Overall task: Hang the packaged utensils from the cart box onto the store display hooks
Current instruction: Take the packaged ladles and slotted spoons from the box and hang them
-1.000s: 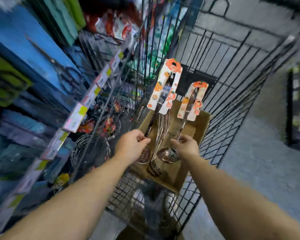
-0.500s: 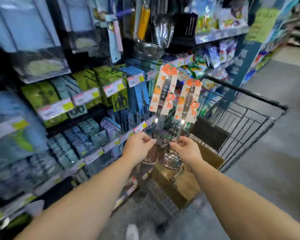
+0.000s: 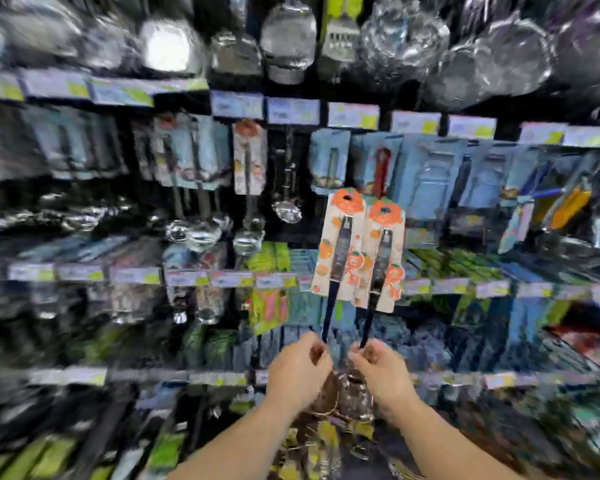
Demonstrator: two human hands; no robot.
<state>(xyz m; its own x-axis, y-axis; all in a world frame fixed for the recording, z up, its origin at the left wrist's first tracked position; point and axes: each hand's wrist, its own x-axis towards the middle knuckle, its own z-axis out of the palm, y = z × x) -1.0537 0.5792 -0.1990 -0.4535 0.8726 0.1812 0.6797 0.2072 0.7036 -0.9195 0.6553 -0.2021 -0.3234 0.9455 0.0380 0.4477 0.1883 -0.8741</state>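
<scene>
Utensils [image 3: 357, 251] now shelfward, above hands [image 3: 340, 372]

Motion blur smears the shelf goods [image 3: 430, 174] and price tags [image 3: 236, 103] unreadable; utensil bowls [image 3: 352, 393] perhaps hidden behind hands.

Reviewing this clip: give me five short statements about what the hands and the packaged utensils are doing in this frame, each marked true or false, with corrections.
1. Each hand holds one packaged utensil. True: the left hand grips the left packaged utensil, the right hand the right packaged utensil.
2. The utensils are held with their cards pointing down. False: the orange-printed cards are up, the handles run down to the hands.
3. Both utensils already hang on display hooks. False: they are still held in front of the shelves.
4. A similar orange-printed package hangs on the display, up and left of the hands. True.
5. The cart box is in view. False: only shelves show.
</scene>
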